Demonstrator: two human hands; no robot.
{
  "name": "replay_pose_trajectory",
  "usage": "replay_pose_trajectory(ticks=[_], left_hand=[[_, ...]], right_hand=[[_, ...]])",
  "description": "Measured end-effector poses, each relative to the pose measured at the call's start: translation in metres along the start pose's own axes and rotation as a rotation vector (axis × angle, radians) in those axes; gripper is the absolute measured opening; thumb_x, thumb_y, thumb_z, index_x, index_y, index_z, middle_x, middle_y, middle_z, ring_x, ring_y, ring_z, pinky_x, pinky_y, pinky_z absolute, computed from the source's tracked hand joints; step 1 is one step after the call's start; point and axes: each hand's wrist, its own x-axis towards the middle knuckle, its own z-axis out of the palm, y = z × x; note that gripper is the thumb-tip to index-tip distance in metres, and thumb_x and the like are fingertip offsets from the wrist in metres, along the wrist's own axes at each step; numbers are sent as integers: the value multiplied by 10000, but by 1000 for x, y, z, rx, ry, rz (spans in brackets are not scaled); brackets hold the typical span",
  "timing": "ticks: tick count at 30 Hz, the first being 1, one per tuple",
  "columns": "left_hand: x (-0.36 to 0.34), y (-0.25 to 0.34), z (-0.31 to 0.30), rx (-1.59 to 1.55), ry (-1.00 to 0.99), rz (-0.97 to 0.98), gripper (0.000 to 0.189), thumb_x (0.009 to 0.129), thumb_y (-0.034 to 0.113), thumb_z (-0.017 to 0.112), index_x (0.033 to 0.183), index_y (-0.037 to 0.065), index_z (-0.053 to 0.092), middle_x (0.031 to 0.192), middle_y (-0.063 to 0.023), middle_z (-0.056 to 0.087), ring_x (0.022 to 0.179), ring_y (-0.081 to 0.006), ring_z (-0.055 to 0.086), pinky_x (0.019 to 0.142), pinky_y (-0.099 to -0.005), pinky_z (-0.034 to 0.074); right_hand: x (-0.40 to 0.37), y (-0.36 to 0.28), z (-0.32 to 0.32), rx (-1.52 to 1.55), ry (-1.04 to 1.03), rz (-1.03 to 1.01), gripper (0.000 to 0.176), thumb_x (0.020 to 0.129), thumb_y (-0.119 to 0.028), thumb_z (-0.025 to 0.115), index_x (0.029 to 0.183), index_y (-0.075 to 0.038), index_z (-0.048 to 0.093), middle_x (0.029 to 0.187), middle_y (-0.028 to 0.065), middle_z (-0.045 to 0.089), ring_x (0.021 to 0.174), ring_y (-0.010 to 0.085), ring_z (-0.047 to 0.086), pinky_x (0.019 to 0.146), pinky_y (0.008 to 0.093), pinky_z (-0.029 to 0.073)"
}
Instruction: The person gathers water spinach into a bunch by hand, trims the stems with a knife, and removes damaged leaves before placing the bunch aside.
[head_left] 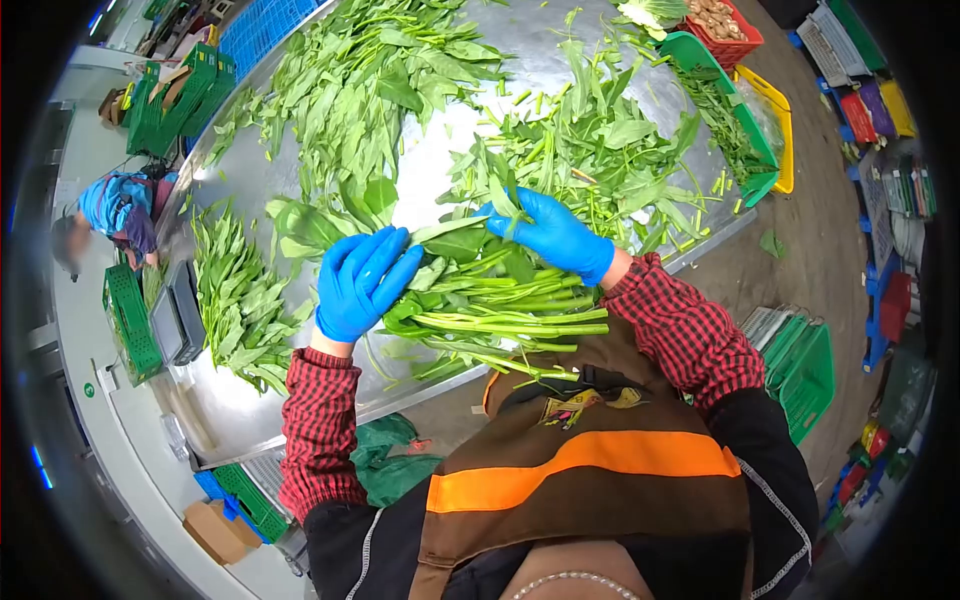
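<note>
Both hands wear blue gloves over a bunch of water spinach (pixel 510 312) at the near edge of the metal table (pixel 240 420). Its leaves point left and its cut stems point right, towards the brown apron. My left hand (pixel 368 283) is closed around the leafy end, with large leaves showing past the fingers. My right hand (pixel 555 237) pinches a long leaf (pixel 447 228) that stretches across to the left hand. Beyond the hands lie a big heap of loose greens (pixel 340 85) and another pile with cut stem pieces (pixel 620 150).
A smaller row of greens (pixel 235 295) and a grey scale-like device (pixel 178 312) are on the left. A green crate (pixel 765 180) with greens stands at the right edge, beside a red basket (pixel 725 45). Another person (pixel 120 210) is at the far left. Stacked green crates (pixel 805 385) sit on the floor.
</note>
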Motion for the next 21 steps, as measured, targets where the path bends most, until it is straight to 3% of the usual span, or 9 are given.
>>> replay_pose_trajectory(ticks=[2, 5, 8, 11, 14, 16, 18, 19, 21], left_hand=[[3, 0, 0, -16, 32, 4, 430, 714, 110, 644, 1139, 173, 631, 1195, -51, 616, 1031, -215, 622, 836, -355, 470], [5, -2, -3, 11, 25, 13, 404, 709, 105, 644, 1107, 171, 645, 1183, -50, 619, 1019, -220, 628, 821, -361, 474], [2, -7, -6, 24, 22, 12, 390, 705, 103, 643, 1089, 168, 652, 1163, -51, 625, 1013, -221, 629, 811, -360, 477], [-6, -10, -9, 48, 26, -7, 394, 703, 101, 641, 1091, 167, 651, 1140, -49, 632, 1010, -221, 626, 811, -358, 478], [-7, -10, -11, 60, 25, -28, 398, 701, 99, 640, 1093, 168, 649, 1133, -41, 635, 1006, -218, 626, 810, -358, 478], [-3, -9, -9, 44, 9, -17, 400, 703, 98, 639, 1097, 169, 647, 1130, -37, 635, 1006, -217, 626, 812, -358, 478], [5, -6, -6, 24, 13, -1, 405, 703, 98, 638, 1102, 168, 645, 1132, -35, 634, 1006, -218, 626, 815, -356, 478], [10, -4, -6, 11, 25, 4, 405, 702, 98, 638, 1101, 169, 645, 1133, -36, 634, 1006, -218, 626, 815, -354, 479], [16, -2, -6, -12, 45, 7, 404, 703, 102, 637, 1102, 165, 649, 1143, -39, 631, 1014, -220, 625, 818, -355, 482]], right_hand=[[1, -8, 2, -76, -6, -36, 398, 914, -275, 622, 1161, 29, 551, 1056, 85, 625, 971, 138, 562, 863, 291, 466], [3, -14, 3, 451, 76, 261, 332, 912, -305, 621, 1145, -72, 576, 961, 12, 600, 759, 74, 567, 622, 239, 491], [-7, -33, -21, 491, 140, 371, 285, 914, -300, 609, 1099, -84, 583, 937, -13, 591, 690, 61, 540, 578, 222, 459], [-9, 13, -97, 975, -72, 203, 302, 903, -285, 611, 1131, -89, 584, 864, -28, 577, 640, 40, 505, 554, 201, 425], [-11, -20, -104, 903, 36, 67, 371, 898, -274, 611, 1204, -70, 569, 770, -39, 548, 608, 25, 468, 526, 182, 383], [-10, -52, -65, -3, 55, 222, 400, 875, -275, 648, 1188, -33, 586, 873, -18, 596, 662, 41, 518, 605, 207, 439], [-2, -40, -33, -153, -132, -1, 534, 798, -363, 725, 1215, -56, 593, 1065, 78, 651, 919, 164, 610, 850, 302, 473], [4, -46, -20, -393, -210, -62, 524, 798, -347, 728, 1211, -54, 592, 1067, 121, 651, 906, 192, 618, 852, 320, 471], [11, -37, 0, -367, -242, 10, 515, 805, -348, 720, 1207, -52, 593, 1053, 137, 649, 906, 206, 623, 865, 329, 466]])
